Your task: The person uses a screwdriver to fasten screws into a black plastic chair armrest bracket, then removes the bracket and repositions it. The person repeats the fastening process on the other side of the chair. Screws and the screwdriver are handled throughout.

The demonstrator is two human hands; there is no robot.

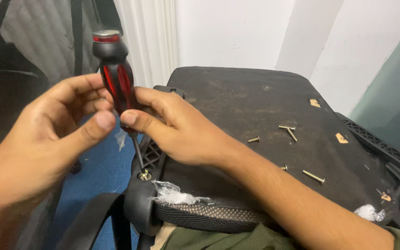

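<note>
The left hand [56, 125] curls around the red and black handle of a screwdriver [116, 83], fingers and thumb touching its left side. The screwdriver stands nearly upright, its tip set in a screw [144, 175] in the black armrest bracket [142, 194] of an upturned chair seat [255, 106]. The right hand [177, 129] pinches the handle's lower part, its grip clenched on it. A scrap of clear plastic [172, 194] lies just beside the bracket. Further right, several loose screws [292, 132] lie scattered on the seat's underside.
</note>
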